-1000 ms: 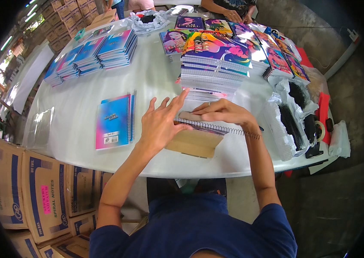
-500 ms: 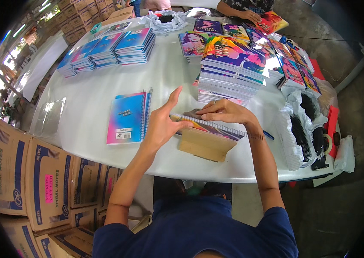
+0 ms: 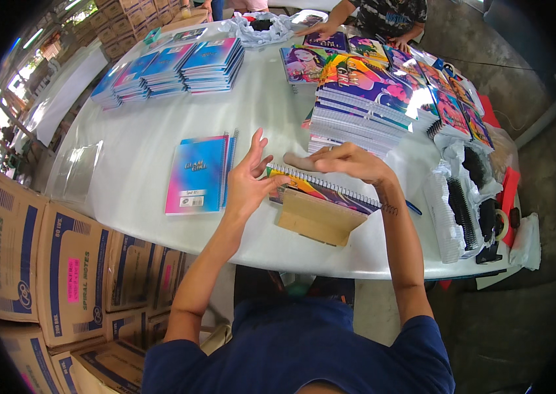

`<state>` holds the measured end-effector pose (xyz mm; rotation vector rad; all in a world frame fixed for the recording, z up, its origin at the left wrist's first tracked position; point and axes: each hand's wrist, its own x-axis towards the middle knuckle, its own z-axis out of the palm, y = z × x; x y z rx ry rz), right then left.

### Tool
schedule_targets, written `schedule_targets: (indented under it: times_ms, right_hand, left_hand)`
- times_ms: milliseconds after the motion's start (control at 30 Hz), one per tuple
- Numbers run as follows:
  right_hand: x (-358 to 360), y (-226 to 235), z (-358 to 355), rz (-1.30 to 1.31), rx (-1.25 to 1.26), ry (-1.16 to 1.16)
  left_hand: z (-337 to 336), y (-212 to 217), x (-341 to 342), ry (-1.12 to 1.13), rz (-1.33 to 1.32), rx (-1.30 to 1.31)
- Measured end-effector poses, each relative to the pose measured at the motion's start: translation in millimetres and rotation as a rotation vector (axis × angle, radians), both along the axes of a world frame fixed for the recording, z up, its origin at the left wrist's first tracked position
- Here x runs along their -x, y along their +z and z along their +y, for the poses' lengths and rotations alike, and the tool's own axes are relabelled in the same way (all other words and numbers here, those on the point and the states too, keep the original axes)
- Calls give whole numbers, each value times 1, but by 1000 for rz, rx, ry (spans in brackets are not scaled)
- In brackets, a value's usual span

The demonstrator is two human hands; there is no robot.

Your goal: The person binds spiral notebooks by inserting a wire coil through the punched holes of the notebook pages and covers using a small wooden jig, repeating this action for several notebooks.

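Note:
A spiral notebook [image 3: 320, 190] with a colourful cover lies on the white table [image 3: 160, 105] in front of me, tilted over a brown cardboard sheet [image 3: 314, 220]. My left hand [image 3: 250, 177] presses against its left end, fingers spread upward. My right hand [image 3: 340, 161] lies along its wire spine, fingers pointing left. A blue and pink notebook [image 3: 199, 174] lies flat just left of my left hand.
Tall stack of colourful notebooks [image 3: 363, 102] stands behind my hands. Blue notebook stacks [image 3: 173, 65] sit at the far left. Bags of black spiral coils [image 3: 468, 203] lie at the right. Cardboard boxes [image 3: 42, 262] stand by the table. Another person's hand [image 3: 307, 29] works at the far end.
The view has shifted, so the table sits lower in the frame. My left hand has slid to the notebook's left end and the colourful cover now shows more.

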<state>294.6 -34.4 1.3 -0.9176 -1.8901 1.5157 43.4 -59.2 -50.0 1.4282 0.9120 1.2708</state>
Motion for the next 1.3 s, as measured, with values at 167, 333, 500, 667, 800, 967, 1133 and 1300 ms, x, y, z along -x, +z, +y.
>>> schedule_targets:
  times_ms: [167, 333, 500, 667, 800, 967, 1133, 1300]
  right_hand:
    - [11, 5, -3, -219, -145, -9]
    - [-18, -22, -11, -301, -333, -107]
    - [-56, -97, -40, -956, -619, -308]
    - [-111, -102, -103, -1147, -495, -753]
    - [-141, -136, -133, -1150, -623, -923]
    - [-103, -110, -154, -911, -705, -1092]
    - [-13, -31, -204, -466, -660, -823]
    - [4, -26, -217, -498, -688, -781]
  left_hand:
    - [2, -5, 3, -60, 7, -6]
    - [22, 4, 13, -470, 83, 145]
    - [27, 47, 3, -391, 7, 3]
    - [-1, 126, 19, -235, -69, -219]
    - [-50, 102, 2, -474, 318, -369]
    - [-90, 41, -59, -156, 771, -676]
    - [-84, 25, -70, -18, 989, -885]
    - [-88, 30, -75, -4, 1050, -851]
